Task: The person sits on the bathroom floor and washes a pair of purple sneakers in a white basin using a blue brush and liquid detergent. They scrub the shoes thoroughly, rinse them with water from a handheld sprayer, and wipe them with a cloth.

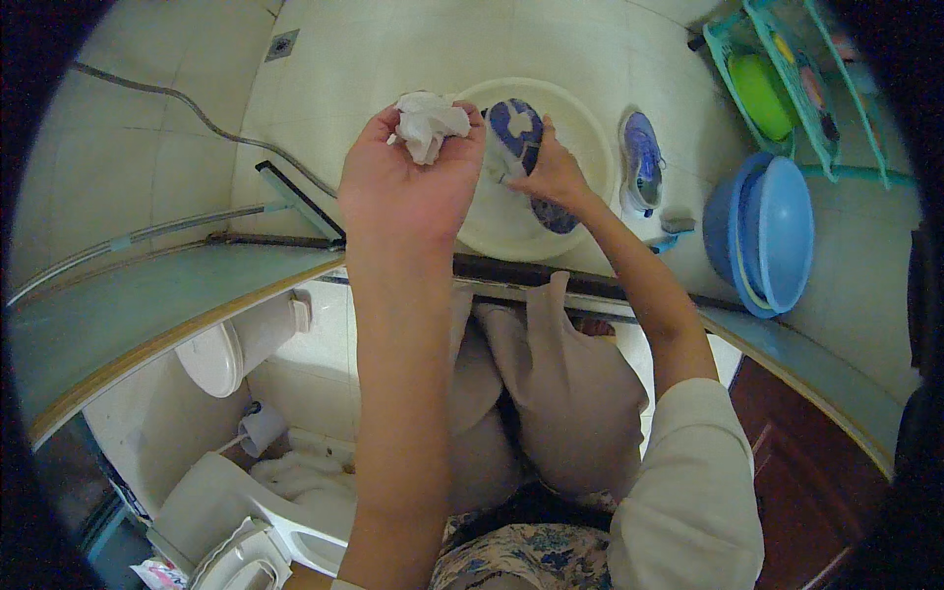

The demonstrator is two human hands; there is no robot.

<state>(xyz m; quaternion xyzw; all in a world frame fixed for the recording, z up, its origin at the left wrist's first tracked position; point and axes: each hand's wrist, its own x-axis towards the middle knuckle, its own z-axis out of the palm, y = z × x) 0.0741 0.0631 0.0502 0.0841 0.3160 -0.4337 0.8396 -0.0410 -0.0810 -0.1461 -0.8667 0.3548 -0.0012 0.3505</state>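
Observation:
My left hand point(415, 187) is raised palm up, its fingers curled around a crumpled wad of white tissue point(431, 128). My right hand point(553, 177) grips a shoe point(515, 126) around its middle. The shoe's blue and white sole faces up, and its upper is mostly hidden. Beneath it, a round cream basin point(487, 224) sits on the tiled floor. A second shoe point(644, 157), blue and grey with laces, lies right of the basin. Near its heel is a small scrub brush point(677, 227) with a blue handle.
Stacked blue basins point(787, 236) stand at the right, below a teal rack point(782, 59) holding a green basin point(763, 98). At the left are a squeegee point(301, 205) and a grey hose point(187, 98). A raised door track point(501, 270) crosses before my knees.

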